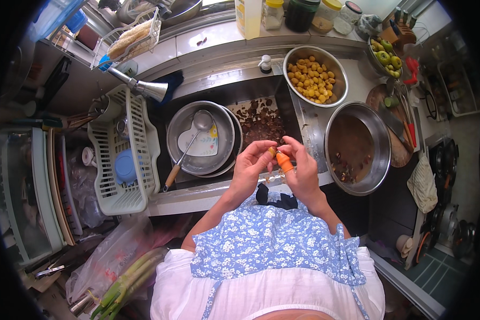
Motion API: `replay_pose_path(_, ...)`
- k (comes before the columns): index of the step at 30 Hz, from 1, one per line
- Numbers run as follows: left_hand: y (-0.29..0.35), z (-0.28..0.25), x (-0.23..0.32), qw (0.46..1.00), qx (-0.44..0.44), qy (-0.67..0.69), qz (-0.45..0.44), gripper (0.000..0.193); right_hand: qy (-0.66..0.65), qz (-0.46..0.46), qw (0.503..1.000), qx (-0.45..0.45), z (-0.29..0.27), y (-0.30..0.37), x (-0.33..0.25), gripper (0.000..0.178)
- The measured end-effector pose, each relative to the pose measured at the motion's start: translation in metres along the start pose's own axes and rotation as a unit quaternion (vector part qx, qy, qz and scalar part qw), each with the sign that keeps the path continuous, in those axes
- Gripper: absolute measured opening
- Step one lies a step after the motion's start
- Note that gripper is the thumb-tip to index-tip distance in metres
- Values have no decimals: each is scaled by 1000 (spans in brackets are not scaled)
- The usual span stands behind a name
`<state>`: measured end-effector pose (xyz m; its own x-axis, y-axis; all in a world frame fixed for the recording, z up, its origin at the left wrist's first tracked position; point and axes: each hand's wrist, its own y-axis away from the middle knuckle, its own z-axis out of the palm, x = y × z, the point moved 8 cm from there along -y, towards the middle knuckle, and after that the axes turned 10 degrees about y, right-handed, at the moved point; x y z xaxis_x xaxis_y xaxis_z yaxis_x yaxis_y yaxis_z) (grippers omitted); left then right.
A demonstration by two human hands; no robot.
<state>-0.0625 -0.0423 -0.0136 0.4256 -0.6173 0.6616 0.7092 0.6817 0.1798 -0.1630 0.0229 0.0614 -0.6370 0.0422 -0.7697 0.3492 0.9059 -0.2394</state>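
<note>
Left hand (pixel 252 161) pinching chestnut (pixel 272 151); right hand (pixel 303 168) working close, orange thumb cap (pixel 285 162), hold unclear; likely peeling, next calling for steady pinch. Yellow chestnuts (pixel 316 77) lying at one o'clock.

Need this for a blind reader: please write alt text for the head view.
A person's left hand holds a small yellowish piece beside an orange tool at the right hand, near a sink littered with dark scraps. To the right stand a metal bowl of yellow pieces and another metal bowl of brown liquid.

daylight frm top; edges bent, rim blk
</note>
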Motion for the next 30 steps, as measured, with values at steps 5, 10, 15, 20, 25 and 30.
replay_pose_path(5,3,3,7,997,19,-70,38,22,84,-97,990,58,3,7,-14,55)
replay_pose_path(10,3,2,8,996,45,-66,48,19,92,-107,987,82,2,7,-14,58)
replay_pose_path(15,5,4,7,996,53,-64,14,23,141,-179,966,119,2,9,-22,56)
replay_pose_path(20,2,7,10,995,38,-86,27,26,132,-200,963,124,3,9,-22,56)
replay_pose_path(25,3,14,10,998,9,-56,41,32,82,-133,979,134,2,8,-8,55)
replay_pose_path(30,4,14,14,997,-7,-10,76,45,-35,38,990,132,-9,0,18,50)
